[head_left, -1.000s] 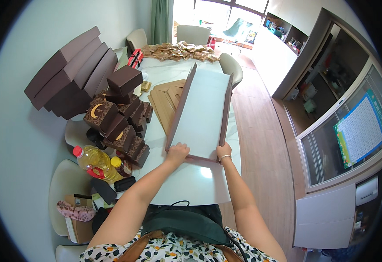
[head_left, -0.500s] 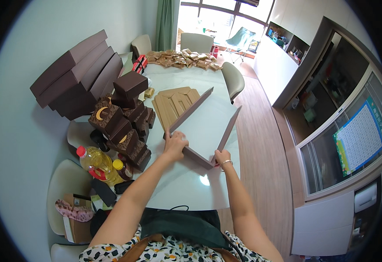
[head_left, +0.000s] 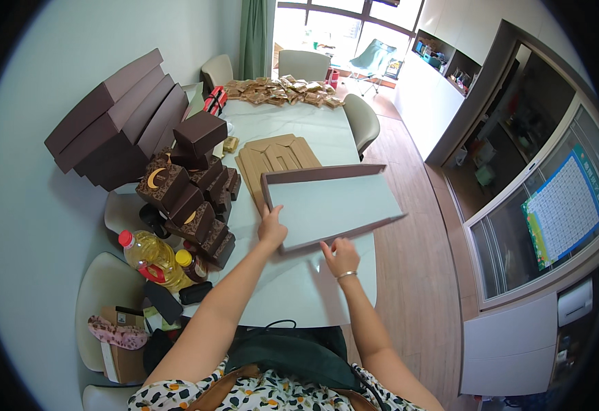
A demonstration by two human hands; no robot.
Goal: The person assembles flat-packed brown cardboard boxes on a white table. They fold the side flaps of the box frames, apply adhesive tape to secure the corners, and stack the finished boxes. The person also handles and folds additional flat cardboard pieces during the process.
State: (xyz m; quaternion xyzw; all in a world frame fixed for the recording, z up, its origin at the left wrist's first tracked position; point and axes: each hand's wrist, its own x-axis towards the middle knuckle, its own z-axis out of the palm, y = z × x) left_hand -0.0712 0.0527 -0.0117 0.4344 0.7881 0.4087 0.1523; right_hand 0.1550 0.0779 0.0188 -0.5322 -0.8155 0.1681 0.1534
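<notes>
A brown three-sided cardboard frame [head_left: 340, 234], its right side open, stands on the white table, with the tabletop showing through its middle. The left wall of this frame is pinched in my left hand [head_left: 272, 227], thumb on the inner side. My right hand [head_left: 342, 256], with a bracelet at the wrist, is just at the outer side of the near wall. Its fingers are loosely bent, the thumb apart from them, and I see nothing held in it. Beyond the frame's far wall lies a tan moulded insert [head_left: 275, 156], partly covered by that wall.
Patterned dark boxes [head_left: 166, 179] stack at the table's left, below large brown cartons [head_left: 118, 113]. An oil bottle [head_left: 152, 255] and a yellow-capped jar [head_left: 190, 264] stand nearer me. Many small packets [head_left: 279, 91] cover the far end. Chairs [head_left: 361, 123] surround the white table [head_left: 299, 294].
The cardboard frame has turned clockwise, its open ends swinging from the far side to the right. My right hand has let go of the near corner and shifted slightly left.
</notes>
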